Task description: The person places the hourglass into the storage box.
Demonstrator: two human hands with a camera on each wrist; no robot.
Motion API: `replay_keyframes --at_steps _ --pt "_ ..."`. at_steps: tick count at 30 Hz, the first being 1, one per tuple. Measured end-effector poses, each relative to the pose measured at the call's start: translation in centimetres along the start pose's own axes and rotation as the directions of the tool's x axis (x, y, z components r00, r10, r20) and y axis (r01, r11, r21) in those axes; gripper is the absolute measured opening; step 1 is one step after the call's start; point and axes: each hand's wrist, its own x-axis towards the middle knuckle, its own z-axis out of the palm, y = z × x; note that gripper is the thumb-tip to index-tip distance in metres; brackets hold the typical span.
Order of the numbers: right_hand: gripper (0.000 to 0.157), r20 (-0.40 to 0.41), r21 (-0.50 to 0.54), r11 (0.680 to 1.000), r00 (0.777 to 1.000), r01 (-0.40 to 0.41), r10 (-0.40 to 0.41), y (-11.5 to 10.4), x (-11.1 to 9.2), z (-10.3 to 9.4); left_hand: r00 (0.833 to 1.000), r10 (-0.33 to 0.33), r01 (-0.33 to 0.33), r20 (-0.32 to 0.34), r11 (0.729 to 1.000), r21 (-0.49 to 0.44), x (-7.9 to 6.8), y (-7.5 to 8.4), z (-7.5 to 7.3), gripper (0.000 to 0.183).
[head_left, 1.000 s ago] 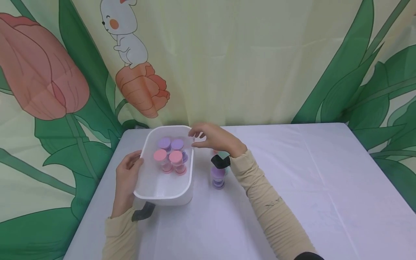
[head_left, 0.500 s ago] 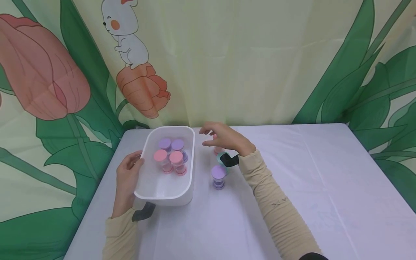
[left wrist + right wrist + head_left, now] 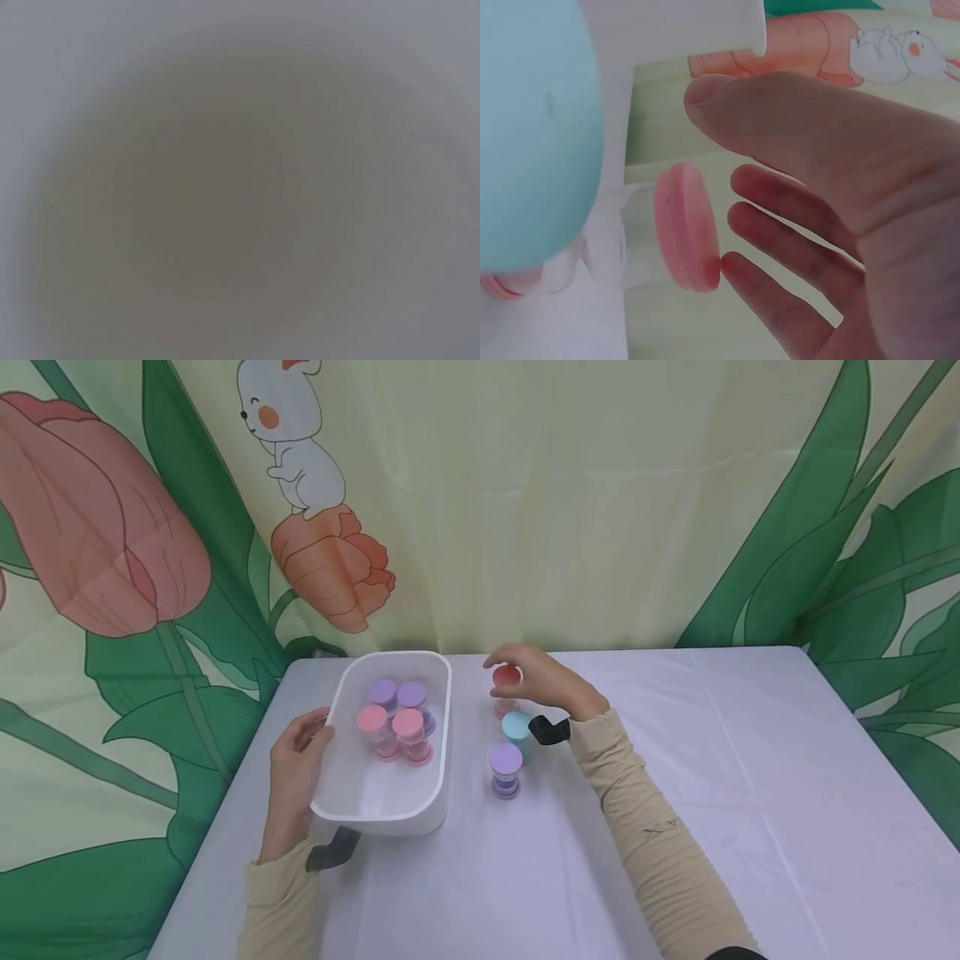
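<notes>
A white plastic bin (image 3: 375, 793) stands on the left, holding two purple-capped and two pink-capped sand timers, clear with a narrow waist. My left hand (image 3: 296, 768) grips the bin's left rim, its thumb at the edge. Right of the bin, my right hand (image 3: 543, 678) is spread around the cap of a pink sand timer (image 3: 507, 677). In the right wrist view, thumb and fingers stand apart around the pink cap (image 3: 688, 227), a fingertip right at its edge. Nearer me are a teal sand timer (image 3: 517, 725) and a purple sand timer (image 3: 506, 760).
A white cloth covers the table (image 3: 675, 827). Behind it hangs a printed curtain (image 3: 570, 527) with tulips, leaves and a rabbit on a carrot. A black wrist mount (image 3: 550, 730) is close beside the teal timer. The left wrist view is only a grey blur.
My right hand has moved right, from the bin's right rim to the pink sand timer. The teal timer has come into fuller view. My left hand and the bin keep their place.
</notes>
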Motion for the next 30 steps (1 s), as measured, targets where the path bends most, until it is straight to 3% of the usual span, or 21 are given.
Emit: replay_keyframes --at_steps 17,30 --pt "0.049 -0.020 0.021 0.999 0.999 -0.028 0.028 2.2 -0.5 0.7 1.000 0.003 -0.003 -0.005 1.000 0.000 0.0 0.0 0.1 0.043" --pt "0.044 -0.068 0.063 0.997 0.997 -0.034 0.038 2.9 -0.6 1.2 1.000 0.006 -0.006 -0.011 1.000 -0.001 0.0 -0.1 0.1 0.042"
